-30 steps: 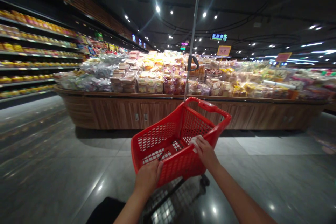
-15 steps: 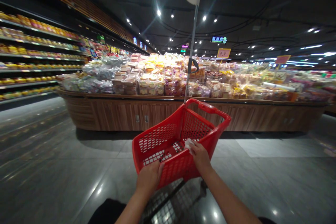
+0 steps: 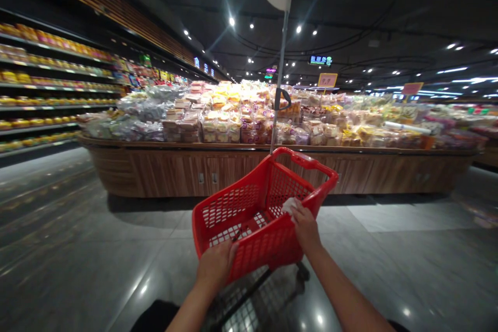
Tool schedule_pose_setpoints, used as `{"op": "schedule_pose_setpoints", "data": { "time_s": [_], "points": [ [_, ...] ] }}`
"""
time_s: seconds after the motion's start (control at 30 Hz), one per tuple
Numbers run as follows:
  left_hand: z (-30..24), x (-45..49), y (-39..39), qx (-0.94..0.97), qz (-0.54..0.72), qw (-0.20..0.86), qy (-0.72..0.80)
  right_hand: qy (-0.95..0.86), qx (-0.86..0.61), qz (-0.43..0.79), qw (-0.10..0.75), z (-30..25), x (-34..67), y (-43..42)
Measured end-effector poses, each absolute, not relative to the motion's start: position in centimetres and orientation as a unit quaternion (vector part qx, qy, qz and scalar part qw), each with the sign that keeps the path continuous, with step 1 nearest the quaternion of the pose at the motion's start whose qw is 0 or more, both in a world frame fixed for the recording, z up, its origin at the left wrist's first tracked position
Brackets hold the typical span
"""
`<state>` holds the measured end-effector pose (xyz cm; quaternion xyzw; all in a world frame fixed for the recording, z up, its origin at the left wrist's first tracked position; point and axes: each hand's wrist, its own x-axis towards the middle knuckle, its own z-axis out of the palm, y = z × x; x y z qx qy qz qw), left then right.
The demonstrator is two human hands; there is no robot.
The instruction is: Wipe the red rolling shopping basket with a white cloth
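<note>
While the right grip (image 3: 305,222) holds tissue (image 3: 289,206), a sign (image 3: 327,80) reads "9.9".

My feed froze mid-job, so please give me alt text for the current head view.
At a red cart, the left hand holds the near rim and the right hand holds a white wad farther right along it. Behind, a wooden counter is heaped with bagged goods; stocked shelves line the left.

Ceiling (image 3: 350,0): dark up there, spotlights (image 3: 232,21) flaring into streaks!
Packages (image 3: 221,127): glowing, nearly washed out mid-pile.
Floor (image 3: 408,264): dim, glossy, catching glints, shadow pooling under the counter (image 3: 167,174).
Edges: soft and stretched, far-right packages smearing.
</note>
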<state>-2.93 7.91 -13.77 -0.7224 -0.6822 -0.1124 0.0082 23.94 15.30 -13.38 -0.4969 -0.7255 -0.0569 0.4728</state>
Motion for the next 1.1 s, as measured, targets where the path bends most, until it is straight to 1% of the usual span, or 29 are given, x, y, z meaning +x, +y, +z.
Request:
{"op": "schedule_pose_setpoints", "data": {
  "time_s": [0.1, 0.23, 0.3, 0.37, 0.53, 0.6, 0.67, 0.73, 0.8, 0.9, 1.0, 1.1],
  "points": [
    [-13.9, -2.8, 7.9, -0.722, -0.113, 0.011, -0.683, -0.745, -0.471, -0.047, 0.47, -14.1, 22.5, 15.0],
    [-14.0, -2.8, 7.8, -0.725, -0.114, 0.013, -0.679, -0.816, -0.381, -0.011, 0.434, -15.2, 18.7, 13.5],
    [-14.0, -3.0, 7.8, -0.728, -0.117, 0.014, -0.676, -0.829, -0.371, -0.01, 0.418, -14.7, 18.9, 13.5],
    [-14.0, -3.2, 7.9, -0.73, -0.121, 0.014, -0.673, -0.821, -0.395, -0.022, 0.412, -13.7, 20.9, 14.2],
    [-14.1, -3.4, 8.1, -0.725, -0.131, 0.021, -0.676, -0.748, -0.499, -0.069, 0.433, -11.9, 25.8, 16.4],
    [-14.2, -3.4, 8.2, -0.721, -0.132, 0.027, -0.679, -0.749, -0.495, -0.065, 0.435, -12.4, 25.0, 16.1],
    [-14.3, -3.3, 8.2, -0.718, -0.132, 0.037, -0.683, -0.777, -0.456, -0.046, 0.431, -13.4, 23.0, 15.2],
    [-14.4, -3.3, 8.1, -0.714, -0.131, 0.047, -0.686, -0.808, -0.413, -0.03, 0.419, -14.1, 21.2, 14.3],
    [-14.4, -3.6, 8.2, -0.714, -0.131, 0.055, -0.685, -0.825, -0.399, -0.029, 0.4, -14.0, 20.8, 13.9],
    [-14.4, -4.5, 8.6, -0.723, -0.131, 0.056, -0.676, -0.81, -0.441, -0.052, 0.383, -12.4, 23.5, 14.9],
    [-14.3, -5.5, 9.1, -0.732, -0.133, 0.053, -0.666, -0.766, -0.502, -0.094, 0.39, -10.6, 27.0, 16.5],
    [-14.3, -5.9, 9.4, -0.732, -0.137, 0.055, -0.665, -0.746, -0.526, -0.112, 0.392, -10.4, 27.4, 16.9]
  ]
}}
